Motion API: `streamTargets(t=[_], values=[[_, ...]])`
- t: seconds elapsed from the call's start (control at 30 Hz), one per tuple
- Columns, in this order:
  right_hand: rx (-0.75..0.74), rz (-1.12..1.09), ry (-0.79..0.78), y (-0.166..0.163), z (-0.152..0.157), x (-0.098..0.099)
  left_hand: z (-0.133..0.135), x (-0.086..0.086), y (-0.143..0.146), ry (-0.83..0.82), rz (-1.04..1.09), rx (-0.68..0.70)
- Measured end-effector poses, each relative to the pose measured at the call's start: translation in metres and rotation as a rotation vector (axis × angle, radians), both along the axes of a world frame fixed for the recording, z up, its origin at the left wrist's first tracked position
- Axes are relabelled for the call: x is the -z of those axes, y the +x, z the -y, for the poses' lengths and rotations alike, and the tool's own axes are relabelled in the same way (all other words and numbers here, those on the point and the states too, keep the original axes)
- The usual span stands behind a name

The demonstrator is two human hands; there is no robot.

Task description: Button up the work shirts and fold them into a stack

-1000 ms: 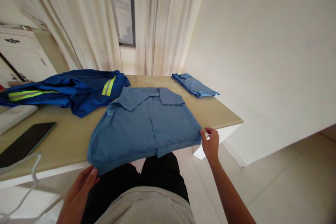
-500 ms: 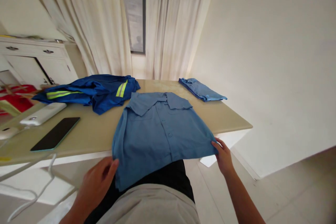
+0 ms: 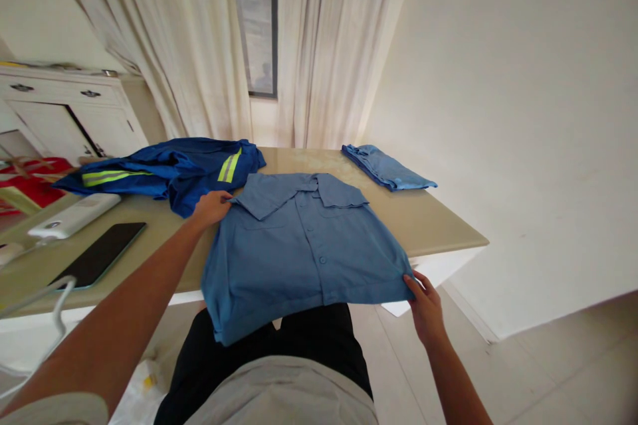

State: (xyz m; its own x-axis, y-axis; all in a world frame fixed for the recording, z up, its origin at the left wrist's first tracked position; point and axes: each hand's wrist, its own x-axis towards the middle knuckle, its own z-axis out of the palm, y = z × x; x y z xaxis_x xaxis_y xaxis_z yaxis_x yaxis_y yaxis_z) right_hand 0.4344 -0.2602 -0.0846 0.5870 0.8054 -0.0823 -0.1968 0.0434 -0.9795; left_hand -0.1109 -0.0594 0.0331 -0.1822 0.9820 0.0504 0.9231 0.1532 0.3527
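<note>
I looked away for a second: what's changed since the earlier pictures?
The left hand let go of the blue shirt at its near left corner and moved forward to pinch its upper left edge. The right hand still holds the near right corner; the striped garment and folded clothes stayed put.

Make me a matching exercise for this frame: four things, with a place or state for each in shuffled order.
1. left hand
2. right hand
3. phone
4. folded garment

A. pinching the near edge of the shirt
B. toward the far right of the table
C. at the shirt's far half
D. flat, left of the shirt

Pairs: 1-C, 2-A, 3-D, 4-B
</note>
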Motion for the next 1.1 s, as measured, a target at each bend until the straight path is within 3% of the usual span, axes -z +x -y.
streamTargets(t=[0.27, 0.37, 0.43, 0.5, 0.57, 0.63, 0.73, 0.83, 0.9, 1.0, 1.1], values=[[0.118, -0.028, 0.107, -0.011, -0.005, 0.004, 0.005, 0.003, -0.015, -0.022, 0.002, -0.054], [0.131, -0.086, 0.080, -0.011, -0.005, 0.008, 0.030, -0.002, -0.011, -0.037, -0.013, -0.003], [0.096, -0.127, 0.046, -0.011, -0.004, 0.011, 0.069, 0.002, -0.004, 0.006, -0.031, 0.019], [0.037, -0.166, 0.015, -0.011, -0.003, 0.012, 0.125, 0.015, 0.009, 0.103, -0.029, -0.045], [-0.013, -0.196, -0.006, -0.012, -0.002, 0.012, 0.188, 0.039, 0.022, 0.253, -0.008, -0.062], [-0.033, -0.205, 0.003, -0.012, -0.002, 0.010, 0.245, 0.069, 0.033, 0.302, 0.032, -0.106], [-0.074, -0.166, 0.040, -0.010, -0.002, 0.006, 0.292, 0.113, 0.045, 0.233, 0.285, -0.207], [-0.113, -0.148, 0.024, -0.007, -0.002, -0.001, 0.290, 0.140, 0.055, 0.178, 0.663, -0.236], [-0.141, -0.141, 0.002, -0.003, 0.000, -0.007, 0.277, 0.143, 0.061, 0.110, 0.868, -0.222], [-0.241, -0.070, -0.036, 0.008, 0.009, -0.023, 0.270, 0.132, 0.058, -0.059, 1.083, -0.227], [-0.470, 0.015, -0.121, 0.024, 0.030, -0.044, 0.294, 0.114, 0.037, -0.101, 1.151, -0.321]])
